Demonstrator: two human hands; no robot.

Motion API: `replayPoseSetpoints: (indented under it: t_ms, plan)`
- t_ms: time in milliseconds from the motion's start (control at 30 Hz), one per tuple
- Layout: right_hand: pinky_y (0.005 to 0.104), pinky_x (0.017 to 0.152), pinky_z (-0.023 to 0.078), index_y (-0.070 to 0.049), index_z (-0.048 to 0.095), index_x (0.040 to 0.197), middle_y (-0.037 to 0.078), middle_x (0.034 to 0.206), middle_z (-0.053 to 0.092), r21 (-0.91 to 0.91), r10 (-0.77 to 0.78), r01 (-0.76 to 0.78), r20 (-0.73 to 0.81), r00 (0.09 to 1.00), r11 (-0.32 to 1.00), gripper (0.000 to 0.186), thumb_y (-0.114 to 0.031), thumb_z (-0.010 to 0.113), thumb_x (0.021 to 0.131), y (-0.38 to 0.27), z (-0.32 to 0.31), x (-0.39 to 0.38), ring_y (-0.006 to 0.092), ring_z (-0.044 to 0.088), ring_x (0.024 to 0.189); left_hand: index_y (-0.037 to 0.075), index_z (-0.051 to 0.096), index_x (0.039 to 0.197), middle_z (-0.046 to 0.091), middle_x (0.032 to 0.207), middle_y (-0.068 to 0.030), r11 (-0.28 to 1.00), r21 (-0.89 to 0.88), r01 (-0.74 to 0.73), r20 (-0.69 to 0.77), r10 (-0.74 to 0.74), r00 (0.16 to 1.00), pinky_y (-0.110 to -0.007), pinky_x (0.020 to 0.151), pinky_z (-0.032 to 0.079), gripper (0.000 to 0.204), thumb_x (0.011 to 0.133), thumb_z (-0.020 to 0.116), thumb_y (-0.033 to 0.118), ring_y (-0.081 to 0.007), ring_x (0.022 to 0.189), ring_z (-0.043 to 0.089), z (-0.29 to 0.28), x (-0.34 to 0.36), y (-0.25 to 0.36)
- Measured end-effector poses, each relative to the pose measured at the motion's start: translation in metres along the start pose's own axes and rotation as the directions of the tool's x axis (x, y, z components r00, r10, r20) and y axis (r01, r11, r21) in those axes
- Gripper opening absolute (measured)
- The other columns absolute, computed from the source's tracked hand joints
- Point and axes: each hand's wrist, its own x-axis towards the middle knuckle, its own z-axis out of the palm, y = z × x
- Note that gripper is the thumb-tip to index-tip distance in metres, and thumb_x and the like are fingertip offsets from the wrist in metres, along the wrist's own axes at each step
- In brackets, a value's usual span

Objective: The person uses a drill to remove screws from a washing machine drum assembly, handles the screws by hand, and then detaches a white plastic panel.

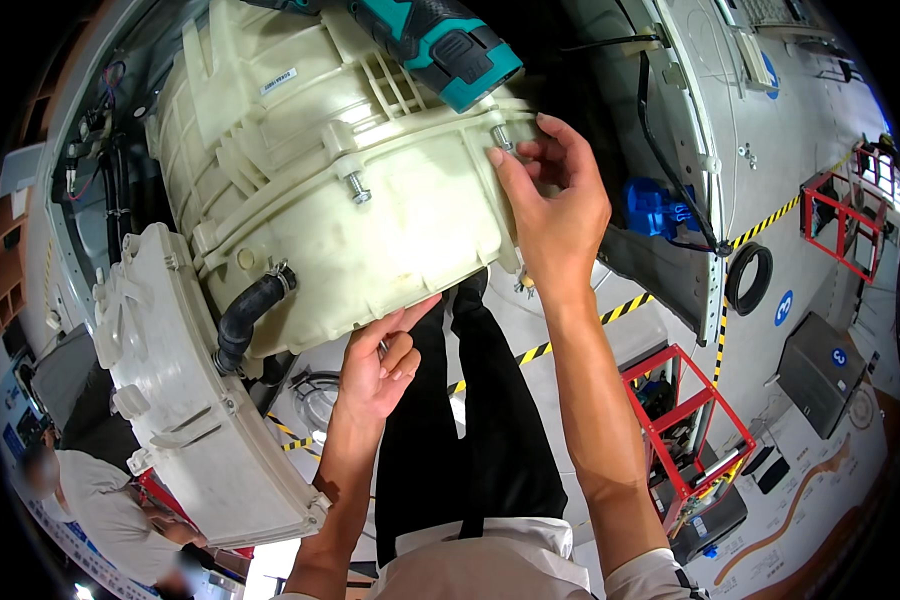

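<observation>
Pale workshop floor [750, 360] behind everything, crossed by yellow-and-black tape [532, 354]. Right hand [560, 212] at the right side of the cream plastic tub [410, 225], thumb and fingertips apart, closed around nothing, thumb tip right by a silver bolt [501, 137] at the rim. Left hand [375, 370] below, fingers partly curled, reaching up to the tub's lower edge; hard to tell from this angle whether holding anything small. Tub straight ahead, beside the grey metal panel [692, 100]. Second bolt [358, 188] jutting from the rim, farther left. Teal-and-black power tool [455, 50] across the upper part of the tub, butt end just above the right hand. Likeliest trouble: tool sliding down onto those fingers, from a nudge or a tilt of the rounded tub; next, a bolt dropping, if loose and knocked by the thumb. Lower left, black hose [240, 318] and white plastic housing [195, 400]. Farther out, blue part [655, 207], red frame [684, 412], and another person [105, 500].
</observation>
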Motion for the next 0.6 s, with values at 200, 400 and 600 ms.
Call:
replayPoseSetpoints:
  t_ms: [200, 400, 600]
  plan:
    - [0.0273, 0.061, 0.047, 0.002, 0.066, 0.085, 0.011, 0.080, 0.064, 0.006, 0.052, -0.052, 0.001, 0.999, 0.999, 0.020, -0.012, 0.073, 0.074, 0.0026, 0.0018, -0.0010, 0.0171, 0.059, 0.063, 0.006, 0.057, 0.096, 0.054, 0.121, -0.0239, 1.000, -0.001, -0.003, -0.007, 0.003, 1.000, -0.015, 0.036, 0.027, 0.020, 0.095, 0.041, 0.017, -0.0007, 0.035, 0.026, -0.0005, -0.0004, 0.0006]
    - [0.0287, 0.059, 0.046, 0.001, 0.067, 0.086, 0.011, 0.075, 0.061, -0.045, 0.051, -0.050, 0.029, 0.998, 0.998, 0.019, -0.013, 0.072, 0.075, 0.0036, -0.0013, 0.0015, 0.0175, 0.057, 0.062, 0.004, 0.057, 0.097, 0.054, 0.121, -0.0241, 1.000, -0.007, 0.005, -0.008, -0.005, 1.000, -0.015, 0.036, 0.027, 0.020, 0.095, 0.041, 0.016, -0.0007, 0.035, 0.026, 0.0004, -0.0004, 0.0008]
    - [0.0292, 0.059, 0.046, 0.001, 0.067, 0.083, 0.011, 0.074, 0.059, -0.147, -0.025, 0.032, 0.045, 0.999, 0.989, 0.018, -0.014, 0.072, 0.075, 0.0013, -0.0002, 0.0003, 0.0192, 0.057, 0.061, 0.006, 0.057, 0.090, 0.054, 0.121, -0.0241, 1.000, -0.017, 0.012, -0.021, -0.013, 1.000, -0.016, 0.036, 0.027, 0.019, 0.095, 0.042, 0.016, -0.0010, 0.035, 0.026, -0.0001, -0.0001, 0.0004]
